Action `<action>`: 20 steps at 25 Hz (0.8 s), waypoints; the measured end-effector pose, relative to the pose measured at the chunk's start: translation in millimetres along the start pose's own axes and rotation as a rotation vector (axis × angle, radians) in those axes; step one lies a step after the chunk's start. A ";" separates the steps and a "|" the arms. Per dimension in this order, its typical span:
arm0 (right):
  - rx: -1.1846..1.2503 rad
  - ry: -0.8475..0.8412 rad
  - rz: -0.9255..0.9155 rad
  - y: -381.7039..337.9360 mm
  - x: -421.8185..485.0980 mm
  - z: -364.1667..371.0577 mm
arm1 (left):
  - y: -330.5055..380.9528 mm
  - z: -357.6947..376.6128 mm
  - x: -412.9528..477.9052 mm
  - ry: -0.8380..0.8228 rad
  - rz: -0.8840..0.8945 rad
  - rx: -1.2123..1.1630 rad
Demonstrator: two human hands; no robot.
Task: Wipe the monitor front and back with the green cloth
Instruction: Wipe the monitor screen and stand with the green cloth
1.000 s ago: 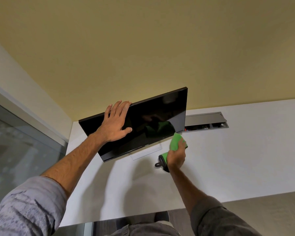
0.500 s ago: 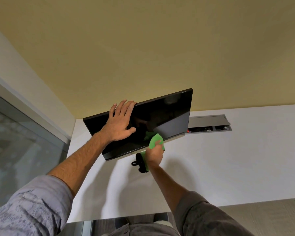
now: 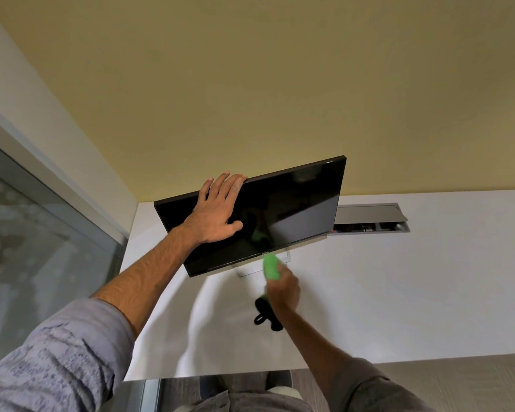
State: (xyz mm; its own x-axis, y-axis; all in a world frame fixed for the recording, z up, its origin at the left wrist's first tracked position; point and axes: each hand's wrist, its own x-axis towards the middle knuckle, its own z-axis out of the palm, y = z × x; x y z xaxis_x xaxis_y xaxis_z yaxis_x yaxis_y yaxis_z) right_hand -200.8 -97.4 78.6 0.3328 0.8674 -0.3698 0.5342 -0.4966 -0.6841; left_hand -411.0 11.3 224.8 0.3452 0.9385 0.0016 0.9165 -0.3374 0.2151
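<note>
Worktop of white laminate (image 3: 414, 292) carries a thin black flat-panel monitor (image 3: 295, 209), tilted in the head view so that its right corner sits higher than its left. The dark glossy screen faces the camera and shows a faint green reflection low at its middle. The left hand (image 3: 217, 212) lies flat on the left half of the screen, released and spread, with straight fingers reaching up to the top edge and the thumb out to the right. The right hand (image 3: 283, 289), blurred, is clenched around a bright green cloth (image 3: 270, 267) that sticks out above the knuckles. The green cloth is just below the monitor's lower edge, in front of the pale silver stand base (image 3: 247, 271); whether it touches the bezel I cannot tell. A black looped piece (image 3: 265, 315) hangs at the heel of that hand. To the right of the monitor, a grey open cable hatch (image 3: 369, 218) is set into the worktop. A yellow wall (image 3: 280, 84) rises behind, and a frosted glass panel (image 3: 27, 248) stands at the left. Both forearms come out of rolled grey sleeves.
</note>
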 end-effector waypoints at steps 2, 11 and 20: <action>0.103 0.186 0.080 -2.1 23.1 -30.4 | 0.3 -0.1 0.9 0.004 -0.002 -0.001; 0.262 0.073 0.092 -58.1 33.6 17.6 | 0.1 -0.1 2.3 0.001 -0.009 0.009; 0.279 0.024 -0.211 -64.6 -31.0 58.5 | -2.5 -1.4 0.3 -0.015 0.000 -0.014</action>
State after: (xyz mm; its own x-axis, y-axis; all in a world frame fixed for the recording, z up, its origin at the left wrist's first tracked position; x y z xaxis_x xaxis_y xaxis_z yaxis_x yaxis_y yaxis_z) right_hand -291.1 -90.5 97.5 0.2573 0.9476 -0.1892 0.3617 -0.2760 -0.8905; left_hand -413.4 12.5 225.6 0.3481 0.9374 -0.0126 0.9136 -0.3361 0.2290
